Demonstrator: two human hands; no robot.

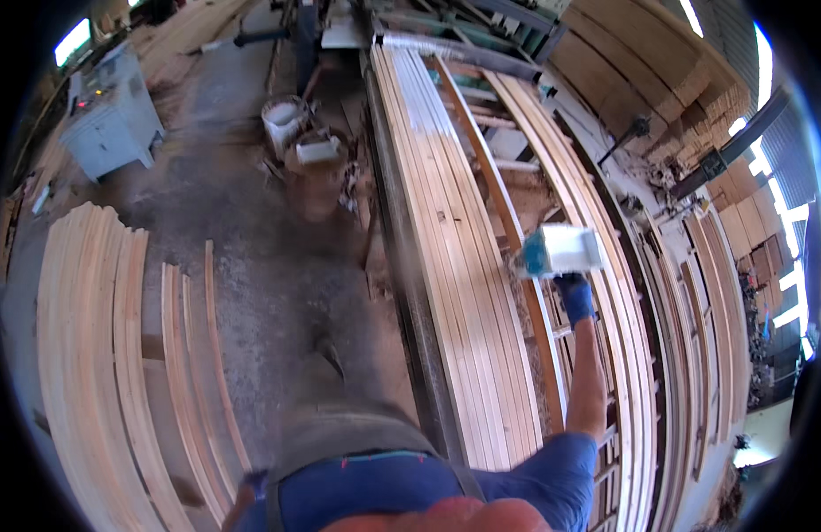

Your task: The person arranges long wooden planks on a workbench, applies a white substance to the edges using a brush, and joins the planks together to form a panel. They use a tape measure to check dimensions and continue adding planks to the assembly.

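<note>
In my raised right hand (pixel 574 300), which wears a blue glove, is a white box-shaped applicator (pixel 572 249) with a teal, rough-looking end. The gloved fingers are closed at its near side, and it sits above the gap between two rows of wood strips. To its left lies a row of pale wood strips (pixel 464 266), side by side, with a white-coated stretch (pixel 421 93) at the far end. More pale strips (pixel 597 222) run along the right. Low at the left, my left hand (pixel 254 481) shows only as a dark blue blur beside my body; its fingers cannot be made out.
Stacked long boards (pixel 82 301) and a few loose strips (pixel 211 328) lie on the floor at left. A grey control cabinet (pixel 113 115) stands far left. A white bucket (pixel 285 120) is beside the bench. Large timber stacks (pixel 641 62) rise at far right.
</note>
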